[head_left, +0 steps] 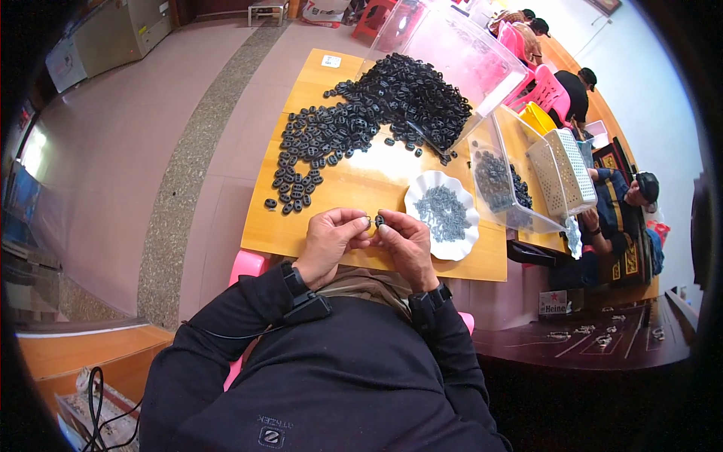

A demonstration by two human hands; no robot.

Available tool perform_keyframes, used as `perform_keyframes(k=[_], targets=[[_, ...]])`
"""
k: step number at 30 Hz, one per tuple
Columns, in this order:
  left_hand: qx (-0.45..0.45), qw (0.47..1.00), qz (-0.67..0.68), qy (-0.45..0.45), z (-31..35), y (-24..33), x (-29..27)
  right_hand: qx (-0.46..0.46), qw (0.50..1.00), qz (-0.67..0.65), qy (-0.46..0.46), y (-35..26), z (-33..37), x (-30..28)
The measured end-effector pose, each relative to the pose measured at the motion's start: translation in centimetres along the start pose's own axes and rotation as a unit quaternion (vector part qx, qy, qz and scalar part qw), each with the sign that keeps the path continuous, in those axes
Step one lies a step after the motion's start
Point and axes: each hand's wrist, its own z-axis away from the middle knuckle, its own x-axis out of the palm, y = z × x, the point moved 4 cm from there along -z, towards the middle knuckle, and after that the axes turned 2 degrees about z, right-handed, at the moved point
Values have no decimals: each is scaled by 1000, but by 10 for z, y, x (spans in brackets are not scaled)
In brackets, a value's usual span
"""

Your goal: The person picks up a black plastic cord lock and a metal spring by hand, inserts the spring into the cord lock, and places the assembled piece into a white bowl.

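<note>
My right hand pinches a small black oval two-holed piece between thumb and fingertips, just above the table's near edge. Close beside it, my left hand is closed in a pinch too; whatever sits at its fingertips is too small to name. A heap of the same black oval pieces covers the far part of the table, with looser ones spreading toward the near left. Right of my hands stands a white scalloped plate holding many tiny grey pieces.
The wooden table carries a tipped clear plastic bin behind the heap. Another clear bin with dark pieces stands at the right, beside a perforated beige basket. Other people sit along the right; one person is nearest.
</note>
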Motion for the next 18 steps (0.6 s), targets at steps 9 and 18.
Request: perform_keyframes(k=[9, 18], targets=[[0, 1000, -2, -5, 1, 1, 0, 4, 1000, -8, -5, -2, 1, 3], [-4, 1000, -10, -6, 3, 3, 1, 3, 1000, -13, -6, -1, 0, 3]])
